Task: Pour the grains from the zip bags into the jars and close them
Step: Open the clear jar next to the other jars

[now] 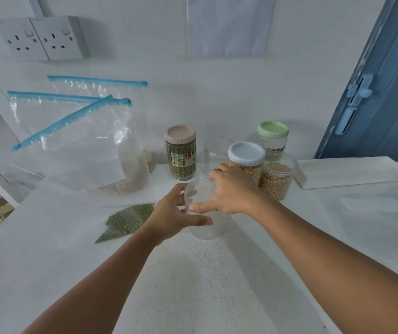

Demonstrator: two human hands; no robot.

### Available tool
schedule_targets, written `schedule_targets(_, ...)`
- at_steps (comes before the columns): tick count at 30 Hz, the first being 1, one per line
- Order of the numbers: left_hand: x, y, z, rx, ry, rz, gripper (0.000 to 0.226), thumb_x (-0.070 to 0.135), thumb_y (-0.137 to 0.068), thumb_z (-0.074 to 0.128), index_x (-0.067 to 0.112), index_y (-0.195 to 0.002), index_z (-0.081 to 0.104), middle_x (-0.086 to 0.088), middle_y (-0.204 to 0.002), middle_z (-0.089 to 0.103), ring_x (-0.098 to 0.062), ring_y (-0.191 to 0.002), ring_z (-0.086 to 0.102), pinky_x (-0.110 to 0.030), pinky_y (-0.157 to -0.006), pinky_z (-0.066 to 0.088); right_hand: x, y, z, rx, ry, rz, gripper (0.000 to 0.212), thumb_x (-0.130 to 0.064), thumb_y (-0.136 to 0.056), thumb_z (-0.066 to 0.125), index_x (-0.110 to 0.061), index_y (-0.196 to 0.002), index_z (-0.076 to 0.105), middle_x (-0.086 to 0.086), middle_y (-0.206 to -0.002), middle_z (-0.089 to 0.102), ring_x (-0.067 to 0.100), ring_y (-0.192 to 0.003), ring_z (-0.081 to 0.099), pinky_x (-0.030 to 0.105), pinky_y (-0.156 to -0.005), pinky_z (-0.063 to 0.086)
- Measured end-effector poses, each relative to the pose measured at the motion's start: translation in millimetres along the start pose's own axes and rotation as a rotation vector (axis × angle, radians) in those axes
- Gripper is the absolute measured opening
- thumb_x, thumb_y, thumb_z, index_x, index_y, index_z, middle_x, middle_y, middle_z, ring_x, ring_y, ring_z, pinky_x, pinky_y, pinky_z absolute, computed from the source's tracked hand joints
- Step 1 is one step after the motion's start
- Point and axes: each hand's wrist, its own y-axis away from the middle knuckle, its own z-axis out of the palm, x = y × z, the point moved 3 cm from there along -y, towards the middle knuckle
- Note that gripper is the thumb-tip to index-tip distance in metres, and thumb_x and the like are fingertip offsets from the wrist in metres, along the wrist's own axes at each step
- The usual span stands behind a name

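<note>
Jars are what both my hands are busy with: an empty clear jar (202, 213) without a lid stands on the white surface (217, 285) at the centre of the frame. My left hand (171, 213) curls round its left side, thumb across the front wall. My right hand (231, 194) grips its rim from the right, thumb pointing left along the near edge.

Just behind them, a pink-lidded jar of green grains (180, 151) stands upright; to its right are a second empty clear jar (215, 150), a blue-lidded jar of tan grains (246, 160), a lidless jar of tan grains (277, 177) and a green-lidded jar (273, 138) at the back.

Left of my hands lies a zip bag of green grains (125, 221), flat on the surface. In the upper left of the frame several clear zip bags with blue sliders (72, 131) lean against the wall, one holding pale grains at its bottom. A double wall socket (41, 38) sits above them, and a blue door (386, 92) fills the right edge.
</note>
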Motion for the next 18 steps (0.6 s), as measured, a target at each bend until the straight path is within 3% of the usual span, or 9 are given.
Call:
schedule_targets(7,0.5,0.1,-0.3,-0.025,-0.012,0.001,0.097,0.036,-0.050,0.106,0.042,-0.132,0.055,0.016,-0.134,0.065,-0.003,-0.123,0.063,-0.039,-0.110,0.052,7.1,-1.7,-2.9,-0.115,-0.023,-0.038,0.107,-0.091,-0.067,0.065,-0.021,-0.146,0.049,-0.002,-0.139,0.048,0.023,-0.129,0.045,0.046,-0.105,0.046)
schedule_targets(12,-2.8,-0.1,0.4,-0.037,-0.015,-0.002,0.105,0.041,-0.049,0.106,0.038,-0.139,0.053,0.013,-0.136,0.066,-0.007,-0.125,0.063,-0.041,-0.111,0.052,4.4,4.2,-5.1,-0.175,-0.024,0.026,0.118,-0.098,-0.069,0.050,-0.022,-0.158,0.037,0.006,-0.159,0.035,0.031,-0.151,0.024,0.053,-0.116,0.035)
schedule_targets(15,-1.1,0.8,0.5,-0.046,-0.023,-0.003,0.103,0.039,-0.051,0.106,0.037,-0.139,0.052,0.015,-0.137,0.065,-0.003,-0.124,0.063,-0.038,-0.111,0.051,0.1,5.4,-1.4,-0.098,0.014,0.031,0.109,-0.096,-0.071,0.052,-0.020,-0.149,0.047,0.006,-0.146,0.044,0.031,-0.140,0.034,0.051,-0.109,0.041)
schedule_targets(18,-0.5,1.0,0.9,-0.050,-0.022,-0.008,0.099,0.034,-0.053,0.105,0.037,-0.137,0.053,0.017,-0.134,0.065,0.001,-0.120,0.063,-0.037,-0.109,0.053,-0.4,2.1,-3.5,-0.140,0.008,0.000,0.099,-0.088,-0.071,0.061,-0.024,-0.146,0.050,0.001,-0.138,0.046,0.028,-0.135,0.038,0.049,-0.105,0.044)
